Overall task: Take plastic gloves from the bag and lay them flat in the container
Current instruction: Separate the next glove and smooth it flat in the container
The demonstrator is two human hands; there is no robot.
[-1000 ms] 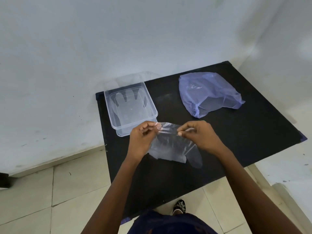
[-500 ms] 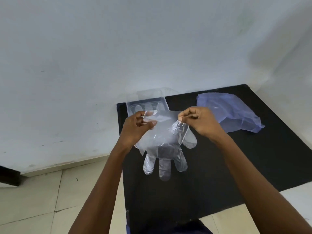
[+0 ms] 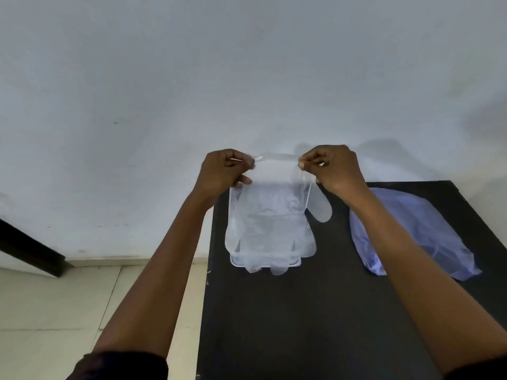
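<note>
A: The fingers of the left hand are pinching one corner of the clear plastic glove's cuff, and the right hand is pinching the other corner, so the cuff is being stretched taut between them.

B: And the glove itself?

A: It is hanging open and flat now, finger ends down, where a second ago it was bunched low over the black table. It is being held up in front of the clear plastic container, its fingertips dangling over the near rim.

B: So it is nearly placed?

A: I judge so; lowering it flat is what is remaining. The purple bag is lying to the right, untouched.
</note>
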